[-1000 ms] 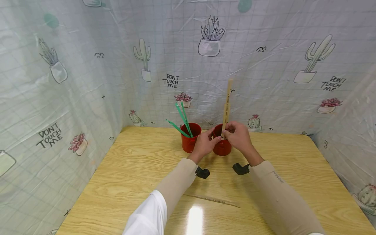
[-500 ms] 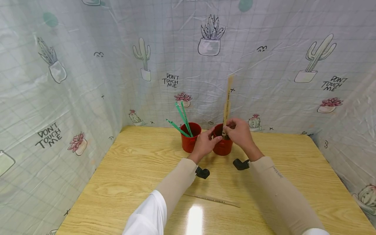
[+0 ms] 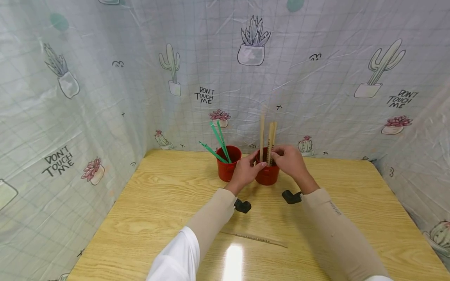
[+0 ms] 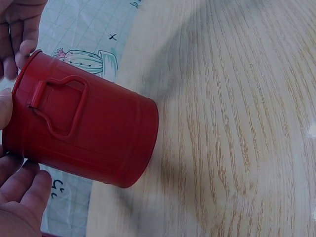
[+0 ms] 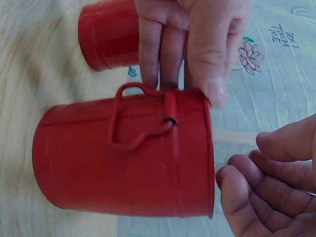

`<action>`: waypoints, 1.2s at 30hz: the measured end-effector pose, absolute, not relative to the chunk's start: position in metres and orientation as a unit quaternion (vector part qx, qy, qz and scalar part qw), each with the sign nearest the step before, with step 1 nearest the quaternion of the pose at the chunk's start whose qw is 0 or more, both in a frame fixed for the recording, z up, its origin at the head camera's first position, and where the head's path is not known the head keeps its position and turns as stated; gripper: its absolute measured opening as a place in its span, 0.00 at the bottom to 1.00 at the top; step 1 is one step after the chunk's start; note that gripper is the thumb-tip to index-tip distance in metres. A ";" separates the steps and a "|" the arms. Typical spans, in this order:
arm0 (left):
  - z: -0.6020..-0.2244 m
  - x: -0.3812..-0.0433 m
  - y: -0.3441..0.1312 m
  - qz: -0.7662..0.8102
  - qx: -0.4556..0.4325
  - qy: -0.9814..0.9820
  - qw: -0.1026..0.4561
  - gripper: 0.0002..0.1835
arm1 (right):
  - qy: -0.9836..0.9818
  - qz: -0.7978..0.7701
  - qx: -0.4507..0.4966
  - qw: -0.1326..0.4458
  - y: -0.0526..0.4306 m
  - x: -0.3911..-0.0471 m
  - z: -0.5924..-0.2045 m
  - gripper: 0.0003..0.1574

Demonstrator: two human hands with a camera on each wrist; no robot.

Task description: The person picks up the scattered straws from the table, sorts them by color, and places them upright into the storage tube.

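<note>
Two small red metal buckets stand side by side. My left hand [image 3: 243,171] grips the right red bucket [image 3: 266,176] at its rim, thumb over the edge and fingers along its side. Several tan sticks [image 3: 270,140] with dark printed lettering stand in that bucket, one leaning left of the others. Just beyond the rim of this bucket [image 5: 128,158] in the right wrist view, my right hand [image 5: 276,182] has its thumb and fingers apart, with nothing between them. Green sticks [image 3: 219,140] lean in the left red bucket [image 3: 225,171].
Another thin tan stick [image 3: 256,237] lies on the wood-grain table [image 3: 158,218], near the left forearm. A cloth with cactus prints [image 3: 218,50] hangs behind and at both sides. Black camera mounts [image 3: 242,206] stick out from the wrists.
The long tan stick near my right fingers has dropped lower into the right bucket and now leans left, its top blurred. The right hand has let go of it; the left hand keeps its place.
</note>
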State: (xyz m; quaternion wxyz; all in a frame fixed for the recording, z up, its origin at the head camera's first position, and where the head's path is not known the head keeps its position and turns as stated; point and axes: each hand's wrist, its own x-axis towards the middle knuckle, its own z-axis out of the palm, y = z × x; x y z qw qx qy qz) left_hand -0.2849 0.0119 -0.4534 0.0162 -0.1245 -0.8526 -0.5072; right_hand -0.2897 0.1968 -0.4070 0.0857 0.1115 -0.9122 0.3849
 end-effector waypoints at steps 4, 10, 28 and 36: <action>-0.454 -0.285 0.012 -0.498 -0.127 -0.858 0.022 0.35 | -0.907 0.391 0.114 0.105 0.202 -0.286 -0.407 0.14; -0.454 -0.285 0.012 -0.493 -0.125 -0.861 0.022 0.35 | -0.891 0.425 0.111 0.118 0.203 -0.270 -0.411 0.12; -0.455 -0.283 0.014 -0.506 -0.111 -0.855 0.010 0.36 | -0.791 0.598 0.123 -0.041 0.204 -0.205 -0.431 0.15; -0.454 -0.282 0.014 -0.512 -0.109 -0.852 0.004 0.37 | -0.798 0.577 0.136 -0.112 0.207 -0.180 -0.465 0.17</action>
